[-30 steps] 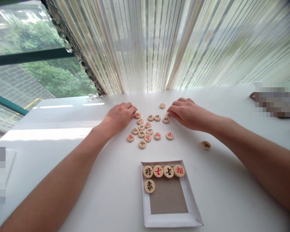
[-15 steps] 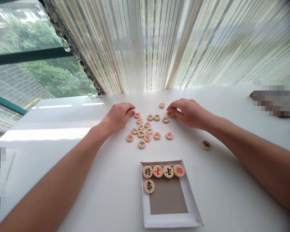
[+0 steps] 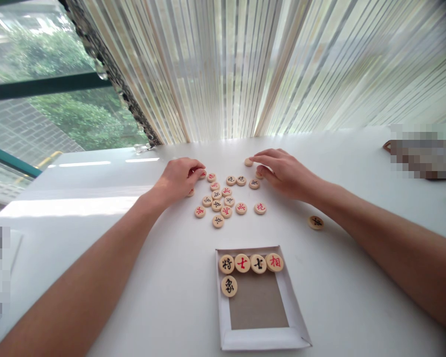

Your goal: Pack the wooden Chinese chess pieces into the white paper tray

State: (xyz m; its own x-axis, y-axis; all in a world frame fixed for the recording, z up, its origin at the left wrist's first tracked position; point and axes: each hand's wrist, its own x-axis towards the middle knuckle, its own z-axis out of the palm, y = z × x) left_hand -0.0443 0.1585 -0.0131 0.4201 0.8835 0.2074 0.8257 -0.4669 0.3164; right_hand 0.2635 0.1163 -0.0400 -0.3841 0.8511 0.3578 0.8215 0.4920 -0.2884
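Many round wooden Chinese chess pieces lie in a loose group on the white table. My left hand [image 3: 182,179] is at the group's far left, thumb and index finger closed on a red-lettered chess piece [image 3: 203,174] that peeks out at the fingertips. Another piece [image 3: 191,192] lies partly under that hand. On the right, my right hand [image 3: 280,171] is open, its index fingertip at a piece with no character showing [image 3: 248,162]. Its thumb partly covers another piece [image 3: 259,175]. Just left of the thumb is a black-lettered piece [image 3: 254,184].
Nearer me stands a shallow white box [image 3: 265,339] with several pieces along its far and left sides. One black-lettered piece [image 3: 315,222] lies apart, close to my right forearm. A string curtain [image 3: 223,69] hangs behind the table [image 3: 163,277]; a blurred-out object [image 3: 427,151] is at right.
My right hand has shifted slightly left and away from me, its index finger spreading from the thumb toward the piece with no character showing. My left hand has edged a little left with its piece.
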